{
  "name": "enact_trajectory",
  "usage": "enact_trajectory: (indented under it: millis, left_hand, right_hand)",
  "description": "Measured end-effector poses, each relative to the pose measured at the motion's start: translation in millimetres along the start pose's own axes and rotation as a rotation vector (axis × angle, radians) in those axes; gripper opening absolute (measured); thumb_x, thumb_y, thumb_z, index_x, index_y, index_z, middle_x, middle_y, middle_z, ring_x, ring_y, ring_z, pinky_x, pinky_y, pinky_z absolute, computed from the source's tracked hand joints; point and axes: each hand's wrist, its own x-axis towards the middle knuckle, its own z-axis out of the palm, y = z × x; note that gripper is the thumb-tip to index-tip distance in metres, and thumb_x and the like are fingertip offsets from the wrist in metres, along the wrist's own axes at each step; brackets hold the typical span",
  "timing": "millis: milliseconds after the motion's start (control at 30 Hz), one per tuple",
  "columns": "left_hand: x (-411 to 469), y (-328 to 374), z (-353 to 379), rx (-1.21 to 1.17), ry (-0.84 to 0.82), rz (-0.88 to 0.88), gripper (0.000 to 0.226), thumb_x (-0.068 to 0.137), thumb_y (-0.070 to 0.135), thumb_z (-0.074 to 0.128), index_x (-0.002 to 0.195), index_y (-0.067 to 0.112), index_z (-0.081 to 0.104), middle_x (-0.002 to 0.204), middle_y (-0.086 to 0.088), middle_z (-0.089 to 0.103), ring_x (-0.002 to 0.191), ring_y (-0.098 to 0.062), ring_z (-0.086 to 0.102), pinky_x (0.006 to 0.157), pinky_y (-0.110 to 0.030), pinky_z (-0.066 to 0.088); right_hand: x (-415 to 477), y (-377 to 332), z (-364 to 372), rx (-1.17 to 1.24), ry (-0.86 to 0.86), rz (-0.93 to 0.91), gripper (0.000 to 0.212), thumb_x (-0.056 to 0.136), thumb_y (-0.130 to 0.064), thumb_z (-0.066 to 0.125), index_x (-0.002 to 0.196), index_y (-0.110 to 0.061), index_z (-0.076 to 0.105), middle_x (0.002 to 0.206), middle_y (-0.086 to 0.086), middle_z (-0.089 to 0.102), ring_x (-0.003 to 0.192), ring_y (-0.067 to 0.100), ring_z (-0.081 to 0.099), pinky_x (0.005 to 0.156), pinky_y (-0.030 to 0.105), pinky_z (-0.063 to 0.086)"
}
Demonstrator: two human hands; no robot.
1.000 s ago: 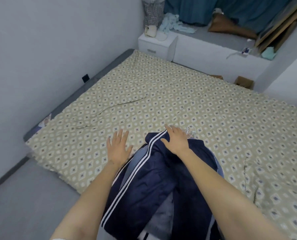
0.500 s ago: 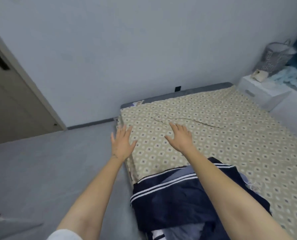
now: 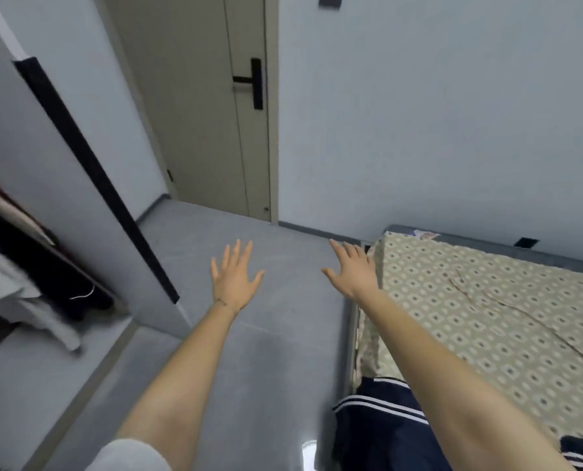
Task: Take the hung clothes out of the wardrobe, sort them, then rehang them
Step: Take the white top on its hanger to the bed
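Both hands were held empty over the grey floor (image 3: 266, 351), fingers spread wide.
The left hand (image 3: 234, 280) and right hand (image 3: 353, 273) were apart. Just right of the right fingers ran the beige patterned bed (image 3: 487, 317) edge, with the navy white-striped garment (image 3: 378, 423) draped behind under the forearm. Left of the left fingers stood a white wardrobe door (image 3: 89, 164), with dark hung clothes (image 3: 28, 266) beyond.

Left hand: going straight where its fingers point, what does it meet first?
Nothing close: the left hand points over open floor; probably the door first, though depth is unclear.
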Motion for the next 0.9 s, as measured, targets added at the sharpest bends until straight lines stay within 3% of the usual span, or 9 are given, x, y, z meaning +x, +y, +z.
enact_trajectory:
  millis: [533, 900]
  left_hand:
    - [-77, -318, -124, 0.101, 0.133, -0.397, 0.071, 0.099, 0.054, 0.042, 0.158, 0.028, 0.011, 0.166, 0.001, 0.009, 0.153, -0.021, 0.007, 0.121, -0.051, 0.003]
    - [-164, -470, -178, 0.099, 0.259, -0.745, 0.072, 0.098, 0.053, 0.045, 0.158, 0.026, 0.015, 0.165, -0.004, 0.016, 0.151, -0.026, 0.013, 0.12, -0.052, 0.004]
  right_hand:
    - [36, -369, 65, 0.046, -0.093, -0.503, 0.068, 0.098, -0.052, 0.045, 0.155, -0.028, 0.018, 0.157, 0.005, 0.028, 0.144, 0.028, 0.023, 0.116, 0.044, 0.023]
    - [32, -580, 124, -0.054, -0.206, -0.919, 0.07, 0.097, -0.051, 0.045, 0.156, -0.031, 0.013, 0.159, 0.004, 0.023, 0.145, 0.028, 0.019, 0.118, 0.045, 0.02]
